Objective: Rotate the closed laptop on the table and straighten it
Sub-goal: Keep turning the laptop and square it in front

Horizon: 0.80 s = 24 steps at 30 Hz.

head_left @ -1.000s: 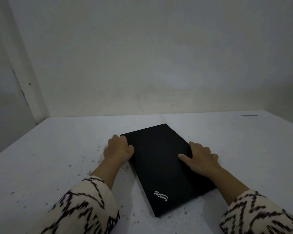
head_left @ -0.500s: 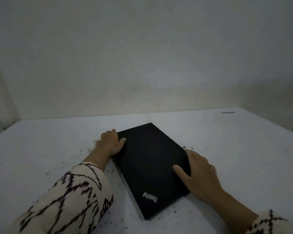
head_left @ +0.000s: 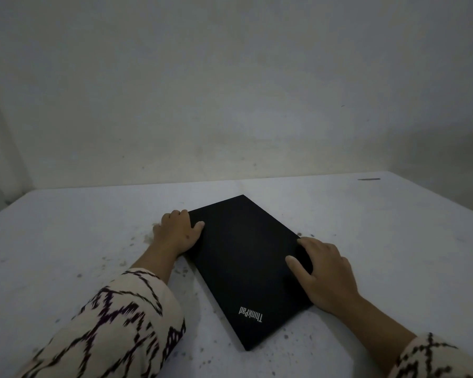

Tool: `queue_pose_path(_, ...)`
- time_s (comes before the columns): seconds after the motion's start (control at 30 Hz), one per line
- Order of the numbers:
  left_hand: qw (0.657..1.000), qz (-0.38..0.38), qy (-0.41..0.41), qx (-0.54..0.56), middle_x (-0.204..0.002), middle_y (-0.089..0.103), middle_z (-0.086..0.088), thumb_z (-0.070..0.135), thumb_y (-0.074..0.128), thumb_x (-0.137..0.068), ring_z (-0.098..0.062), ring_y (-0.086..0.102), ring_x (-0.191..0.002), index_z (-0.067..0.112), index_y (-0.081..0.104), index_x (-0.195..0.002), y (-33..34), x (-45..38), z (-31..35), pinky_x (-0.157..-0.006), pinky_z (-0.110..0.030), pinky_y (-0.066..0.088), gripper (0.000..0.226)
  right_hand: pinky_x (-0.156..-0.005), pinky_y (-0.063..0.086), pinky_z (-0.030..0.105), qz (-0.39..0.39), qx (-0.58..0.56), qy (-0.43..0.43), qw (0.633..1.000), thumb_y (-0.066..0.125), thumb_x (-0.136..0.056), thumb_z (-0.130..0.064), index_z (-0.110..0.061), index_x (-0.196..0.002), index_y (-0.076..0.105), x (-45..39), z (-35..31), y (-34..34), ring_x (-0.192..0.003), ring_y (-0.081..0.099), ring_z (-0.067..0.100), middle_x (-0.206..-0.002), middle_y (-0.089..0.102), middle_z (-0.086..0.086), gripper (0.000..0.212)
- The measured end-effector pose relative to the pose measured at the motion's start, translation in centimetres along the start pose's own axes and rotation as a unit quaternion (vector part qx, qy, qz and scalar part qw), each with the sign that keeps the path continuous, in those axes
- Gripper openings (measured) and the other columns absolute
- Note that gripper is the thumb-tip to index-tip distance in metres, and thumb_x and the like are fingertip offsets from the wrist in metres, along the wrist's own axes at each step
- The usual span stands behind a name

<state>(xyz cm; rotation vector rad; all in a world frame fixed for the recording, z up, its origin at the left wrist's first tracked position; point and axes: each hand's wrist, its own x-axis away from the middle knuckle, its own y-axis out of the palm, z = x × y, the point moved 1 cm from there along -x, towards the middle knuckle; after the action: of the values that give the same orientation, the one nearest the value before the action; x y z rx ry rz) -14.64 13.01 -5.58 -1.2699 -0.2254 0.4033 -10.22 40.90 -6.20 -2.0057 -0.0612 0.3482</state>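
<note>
Change since earlier: over the last second the right hand (head_left: 327, 276) has slid toward the near end of the laptop's right long edge, and the left hand (head_left: 178, 232) has crept to the far left corner; the laptop (head_left: 246, 266) itself has turned only a little and is still skewed.
Laptop: closed, black, lying flat on the white table (head_left: 66, 241) near its middle, long axis running from near-right to far-left, one corner pointing at the person.
Left hand: curled over the far left corner, thumb on the lid, fingers wrapped round the edge, a loose clasp and not a lift.
Right hand: spread and laid over the right long edge, thumb and forefinger flat on the lid, the other fingers down the side.
Step in hand: turning the laptop flat on the table, in my judgement barely under way.
Doing it well: push with one hand and draw with the other so it pivots about its middle; keep it down on the table, press lightly, and stop once its long edges run parallel to the table's far edge.
Writing: "ThinkPad" (head_left: 251, 317) in pale letters near the close corner, upside down to the wearer.
Table: speckled with dark flecks; a small dark mark (head_left: 368, 179) at the far right.
</note>
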Motion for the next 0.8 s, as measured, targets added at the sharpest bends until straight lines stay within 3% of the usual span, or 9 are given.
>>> queue_pose_path(0.2,1.0,0.011,-0.017,0.003,-0.134,0.051,-0.013,0.049,0.04,-0.094,-0.032,0.044,-0.126,0.008,0.05,-0.124,0.0,1.1,-0.3,-0.101,-0.046,0.039,0.052,-0.105,0.034,0.038,-0.005,-0.009,-0.014,1.0,0.02,-0.069,-0.071,-0.021,-0.136,0.048,-0.9,0.8,-0.4,-0.129,0.043,0.018,-0.141,0.051,-0.005,0.088)
queue_pose_path(0.33,1.0,0.015,-0.014,0.001,-0.133,0.051,-0.013,0.049,0.038,-0.094,-0.032,0.044,-0.125,0.008,0.049,-0.123,0.0,2.1,-0.8,-0.099,-0.046,0.04,0.052,-0.104,0.033,0.037,-0.015,-0.008,-0.015,1.0,0.03,-0.076,-0.062,-0.02,-0.133,0.05,-1.7,1.5,-0.6,-0.127,0.044,0.019,-0.138,0.053,-0.004,0.074)
queue_pose_path(0.47,0.999,0.029,-0.022,-0.006,-0.132,0.052,-0.013,0.051,0.037,-0.094,-0.032,0.045,-0.124,0.009,0.049,-0.124,0.1,3.1,-1.1,-0.099,-0.046,0.04,0.054,-0.097,0.037,0.038,-0.001,-0.01,-0.018,1.0,0.018,-0.067,-0.069,-0.02,-0.122,0.058,-2.5,2.0,-0.8,-0.117,0.05,0.021,-0.125,0.061,-0.002,0.083)
queue_pose_path(0.63,0.998,0.042,-0.045,-0.01,-0.132,0.051,-0.014,0.052,0.037,-0.093,-0.033,0.044,-0.125,0.009,0.048,-0.127,0.3,4.4,-1.2,-0.1,-0.047,0.039,0.056,-0.099,0.037,0.04,0.011,0.011,-0.009,1.0,0.034,-0.08,-0.056,-0.016,-0.122,0.06,-3.2,2.4,-1.3,-0.12,0.05,0.024,-0.126,0.063,0.002,0.063)
queue_pose_path(0.8,0.998,0.04,-0.047,-0.027,-0.134,0.049,-0.015,0.053,0.037,-0.093,-0.033,0.044,-0.125,0.01,0.047,-0.128,0.1,5.0,-1.1,-0.101,-0.047,0.038,0.057,-0.105,0.034,0.043,0.046,0.01,0.014,0.999,0.046,-0.089,-0.051,-0.014,-0.131,0.054,-2.7,2.1,-1.7,-0.128,0.045,0.025,-0.136,0.057,0.004,0.056)
